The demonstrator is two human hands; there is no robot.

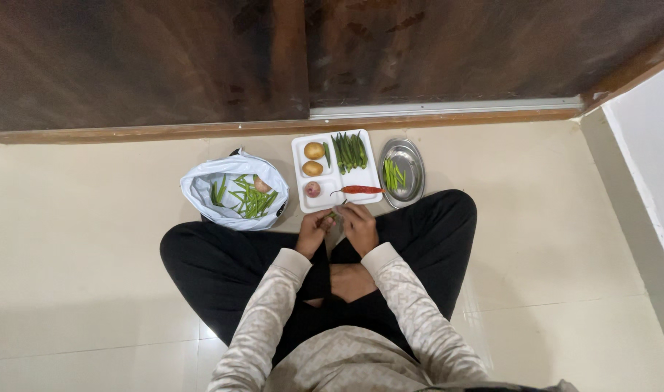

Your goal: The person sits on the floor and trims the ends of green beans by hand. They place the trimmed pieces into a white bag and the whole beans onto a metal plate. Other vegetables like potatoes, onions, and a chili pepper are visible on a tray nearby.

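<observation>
White compartment tray [301,145] sits on the floor [92,218] before a cross-legged person. Left hand [314,229] and right hand [359,226] are both closed around one small green bean [333,215], held just at the tray's near edge. Whole beans [349,151] fill one tray section, so a good share looks undone. Some done pieces [394,175] lie in the steel plate [417,163]; trimmings [248,199] in the white bag [201,181]. Potatoes [314,159], onion [313,189] and red chilli [361,190] look untouched.
</observation>
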